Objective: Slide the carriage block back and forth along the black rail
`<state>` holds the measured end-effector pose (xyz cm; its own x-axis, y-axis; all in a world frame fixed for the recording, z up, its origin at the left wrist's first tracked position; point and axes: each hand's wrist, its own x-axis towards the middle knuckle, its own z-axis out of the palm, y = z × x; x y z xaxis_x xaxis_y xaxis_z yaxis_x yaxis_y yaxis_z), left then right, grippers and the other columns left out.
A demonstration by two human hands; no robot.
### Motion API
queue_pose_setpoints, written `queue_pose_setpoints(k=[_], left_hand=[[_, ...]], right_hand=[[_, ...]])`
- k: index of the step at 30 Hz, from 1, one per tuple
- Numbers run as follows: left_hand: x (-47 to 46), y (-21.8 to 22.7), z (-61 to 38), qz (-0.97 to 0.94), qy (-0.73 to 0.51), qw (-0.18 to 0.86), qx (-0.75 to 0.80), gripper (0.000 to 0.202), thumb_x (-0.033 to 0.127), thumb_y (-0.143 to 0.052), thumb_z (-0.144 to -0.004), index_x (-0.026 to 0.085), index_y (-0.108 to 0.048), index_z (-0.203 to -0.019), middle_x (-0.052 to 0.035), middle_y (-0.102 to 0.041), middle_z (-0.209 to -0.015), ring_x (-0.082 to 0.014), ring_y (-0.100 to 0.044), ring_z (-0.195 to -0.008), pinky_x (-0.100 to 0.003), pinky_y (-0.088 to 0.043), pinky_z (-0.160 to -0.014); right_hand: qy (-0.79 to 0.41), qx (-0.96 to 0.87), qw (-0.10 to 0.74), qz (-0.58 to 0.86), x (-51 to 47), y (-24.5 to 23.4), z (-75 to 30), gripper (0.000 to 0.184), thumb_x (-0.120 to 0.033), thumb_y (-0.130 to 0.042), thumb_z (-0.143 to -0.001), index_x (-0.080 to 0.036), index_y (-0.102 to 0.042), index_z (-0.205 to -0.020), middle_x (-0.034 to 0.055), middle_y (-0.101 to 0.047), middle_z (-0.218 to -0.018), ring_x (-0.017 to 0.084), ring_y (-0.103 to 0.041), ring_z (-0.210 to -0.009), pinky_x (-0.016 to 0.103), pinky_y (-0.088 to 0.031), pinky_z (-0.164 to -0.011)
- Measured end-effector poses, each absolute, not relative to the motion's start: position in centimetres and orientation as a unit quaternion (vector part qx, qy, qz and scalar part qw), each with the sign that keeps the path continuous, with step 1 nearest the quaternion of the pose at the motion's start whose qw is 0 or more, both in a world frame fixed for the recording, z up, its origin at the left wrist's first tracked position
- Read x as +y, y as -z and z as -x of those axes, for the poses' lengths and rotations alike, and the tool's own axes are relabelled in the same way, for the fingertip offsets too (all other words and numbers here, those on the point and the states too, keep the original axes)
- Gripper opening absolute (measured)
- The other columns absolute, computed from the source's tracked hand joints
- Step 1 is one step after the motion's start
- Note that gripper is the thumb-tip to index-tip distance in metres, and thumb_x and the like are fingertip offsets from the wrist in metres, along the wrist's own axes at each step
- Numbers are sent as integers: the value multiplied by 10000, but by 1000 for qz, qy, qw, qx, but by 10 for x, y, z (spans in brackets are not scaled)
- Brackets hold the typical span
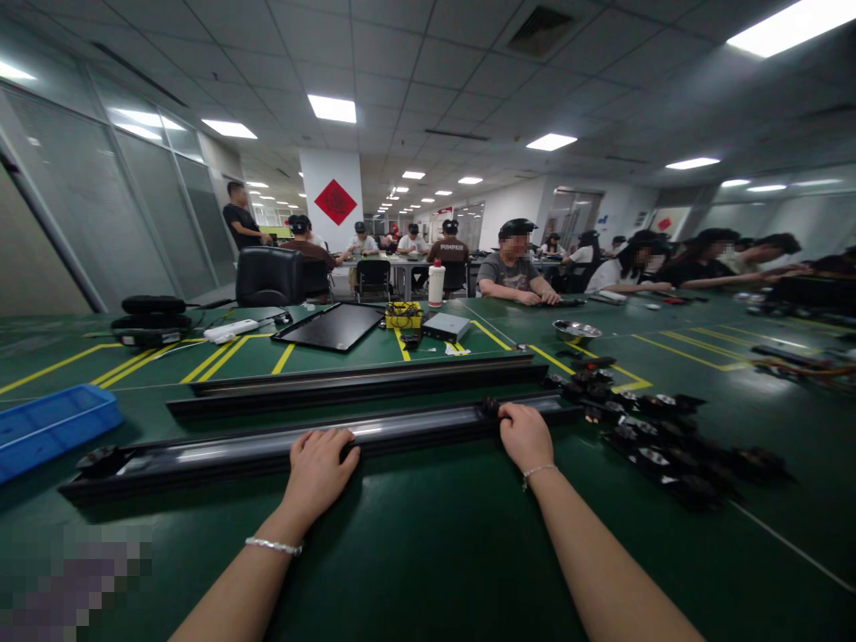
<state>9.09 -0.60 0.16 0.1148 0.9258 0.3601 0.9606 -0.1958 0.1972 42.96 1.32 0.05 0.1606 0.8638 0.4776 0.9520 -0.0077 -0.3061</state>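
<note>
A long black channel [247, 450] with a shiny grey inner strip lies across the green table in front of me. My left hand [319, 468] is closed over its near edge, left of the middle, with the fingertips inside. Toward the channel's right end, my right hand [527, 437] is closed with its fingers at a small black part [490, 407] in the channel. Those fingertips are partly hidden. Another dark part [103, 462] sits in the channel's left end. Behind lies a second long black channel [361, 382], parallel to the first.
Several black parts with metal discs [659, 455] are heaped at the right. A blue bin [60, 419] stands at the left. Farther back are a black panel [331, 326], a grey box [447, 327], a metal bowl [576, 331] and a white bottle [436, 285]. People sit beyond.
</note>
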Motion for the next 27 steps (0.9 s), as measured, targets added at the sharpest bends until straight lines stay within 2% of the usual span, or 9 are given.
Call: queue_pose_setpoints(k=[27], left_hand=[[-7,-4,-92,745,200,40,-635,243,378,-407,-787,268,-593,-899,7,-652,-936,-184,-527,-921,-400,-249,-930]], right_hand=[[80,-627,285,720,13,0,-433,244,-104,-404,-695,-193,-623,-753,32,-633,-844,155,-520,-826,256,-337,-800]])
